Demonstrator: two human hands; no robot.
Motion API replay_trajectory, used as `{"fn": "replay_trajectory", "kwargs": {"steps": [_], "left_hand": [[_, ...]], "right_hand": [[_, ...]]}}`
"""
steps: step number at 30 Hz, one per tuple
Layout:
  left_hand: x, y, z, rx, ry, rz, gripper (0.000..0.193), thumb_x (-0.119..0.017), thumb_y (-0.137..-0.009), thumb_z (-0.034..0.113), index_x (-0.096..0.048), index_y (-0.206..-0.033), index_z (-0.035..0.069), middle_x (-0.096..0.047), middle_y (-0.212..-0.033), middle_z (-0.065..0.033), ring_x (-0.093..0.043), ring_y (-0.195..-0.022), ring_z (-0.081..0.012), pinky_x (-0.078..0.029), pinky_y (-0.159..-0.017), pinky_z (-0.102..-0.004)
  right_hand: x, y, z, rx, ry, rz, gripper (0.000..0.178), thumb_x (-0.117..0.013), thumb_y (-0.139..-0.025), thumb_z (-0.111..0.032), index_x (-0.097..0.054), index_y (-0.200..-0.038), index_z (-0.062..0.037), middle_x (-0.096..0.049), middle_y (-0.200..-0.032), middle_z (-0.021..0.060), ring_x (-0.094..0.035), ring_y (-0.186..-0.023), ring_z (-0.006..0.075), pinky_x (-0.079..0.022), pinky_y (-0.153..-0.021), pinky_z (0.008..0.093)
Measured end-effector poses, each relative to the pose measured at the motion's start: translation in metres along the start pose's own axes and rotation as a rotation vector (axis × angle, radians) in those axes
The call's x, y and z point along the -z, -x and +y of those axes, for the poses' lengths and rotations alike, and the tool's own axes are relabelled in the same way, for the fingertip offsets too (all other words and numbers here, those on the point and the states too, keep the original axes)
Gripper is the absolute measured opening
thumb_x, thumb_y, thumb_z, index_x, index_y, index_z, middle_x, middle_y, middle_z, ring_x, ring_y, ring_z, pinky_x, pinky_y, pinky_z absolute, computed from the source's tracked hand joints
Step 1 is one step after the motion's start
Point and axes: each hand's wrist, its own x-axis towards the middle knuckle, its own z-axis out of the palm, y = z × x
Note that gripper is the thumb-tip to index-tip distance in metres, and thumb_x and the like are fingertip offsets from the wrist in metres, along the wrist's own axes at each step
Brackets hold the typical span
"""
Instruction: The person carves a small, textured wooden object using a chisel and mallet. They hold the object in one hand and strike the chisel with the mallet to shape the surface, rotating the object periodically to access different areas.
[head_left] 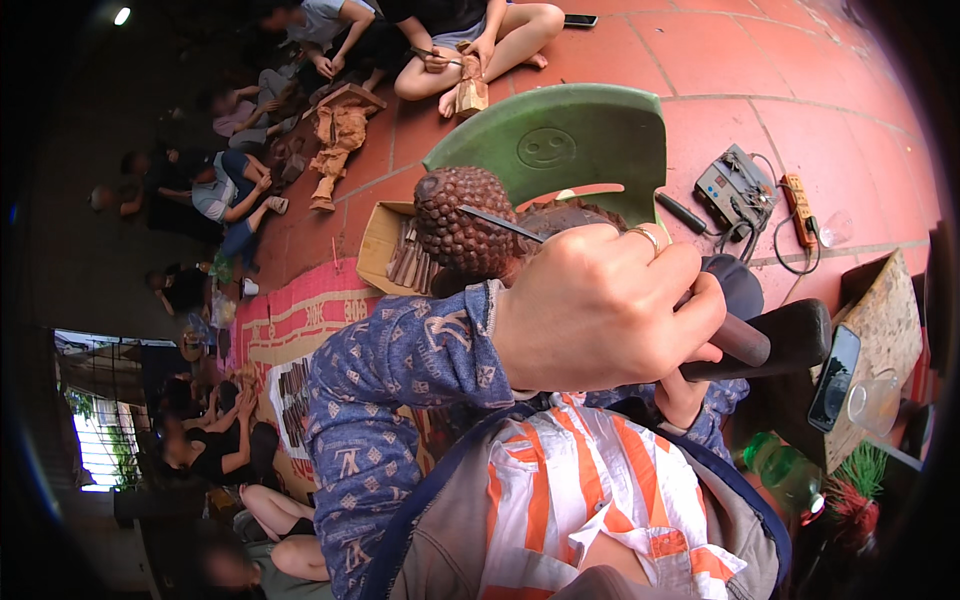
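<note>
A dark brown carved wooden head (465, 215) with rows of round knobs sits in front of me, partly behind my left hand. My left hand (615, 305) is closed round the dark handle of a carving chisel (500, 222), its narrow metal blade lying across the front of the knobs. A ring shows on one finger. Lower and to the right, my right hand (682, 400) is mostly hidden; its fingers curl under a thick black bar-shaped thing (785, 340) whose kind I cannot make out.
A green plastic chair (590, 130) stands beyond the carving. A cardboard box (385, 245) holds several tools. Right are a control box (735, 190), a power strip (800, 210), a phone (835, 375) and a green bottle (785, 462). Several people sit at left, near another carving (338, 140).
</note>
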Motion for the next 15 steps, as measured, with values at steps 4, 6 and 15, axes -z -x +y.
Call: {"fn": "replay_trajectory", "kwargs": {"steps": [4,6,15], "left_hand": [[0.004,-0.013,0.003,0.043,0.031,0.053,0.034,-0.069,-0.07,0.037,-0.06,-0.081,0.006,-0.049,-0.069,-0.0035,-0.059,-0.064,-0.0177,-0.047,-0.05,-0.0284],[0.004,-0.014,0.004,0.066,0.017,0.091,0.035,-0.069,-0.071,0.038,-0.06,-0.081,0.006,-0.049,-0.069,-0.0035,-0.059,-0.064,-0.0178,-0.047,-0.05,-0.0284],[0.002,-0.015,0.003,0.06,-0.006,0.104,0.036,-0.068,-0.073,0.04,-0.06,-0.081,0.007,-0.05,-0.069,-0.0032,-0.059,-0.064,-0.018,-0.047,-0.05,-0.0287]], "right_hand": [[0.016,-0.001,-0.008,-0.096,0.032,0.054,0.071,-0.072,-0.081,-0.018,-0.035,-0.14,-0.0033,-0.042,-0.139,0.0083,-0.042,-0.127,0.0198,-0.031,-0.107,0.0354],[0.031,-0.006,-0.001,-0.017,0.078,0.047,0.062,-0.072,-0.082,-0.014,-0.04,-0.135,-0.0026,-0.046,-0.133,0.0073,-0.047,-0.121,0.018,-0.035,-0.103,0.0342],[0.034,-0.013,-0.004,0.037,0.061,0.113,0.039,-0.069,-0.085,-0.013,-0.052,-0.118,-0.0025,-0.056,-0.114,0.0058,-0.055,-0.103,0.0151,-0.043,-0.092,0.0308]]}}
